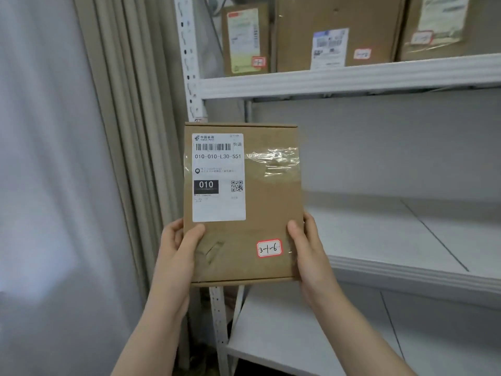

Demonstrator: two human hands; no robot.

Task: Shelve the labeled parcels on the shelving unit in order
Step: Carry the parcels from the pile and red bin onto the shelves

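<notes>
Squarely at centre, the parcel [244, 204] is held upright in the air before the left post [187, 50] of the shelving unit [406, 275]. Its white China Post label [218, 177] reads "010-010-L30-551" and "010". A red-edged sticker [269, 248] at its 5 o'clock reads "3-1-6". The left hand [179, 248] grips its lower left edge and the right hand [309, 248] its lower right. At 1 o'clock, three labelled boxes [336, 31] stand on the top shelf [325, 82]; their writing is blurred. A curtain [113, 131] hangs at 9 o'clock.

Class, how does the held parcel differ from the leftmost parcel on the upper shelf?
The held parcel sits between left hand and right hand; the shelved parcel stands on the upper shelf. The held parcel's label is white; the shelved parcel's looks greenish. Both carry red-edged stickers.
</notes>
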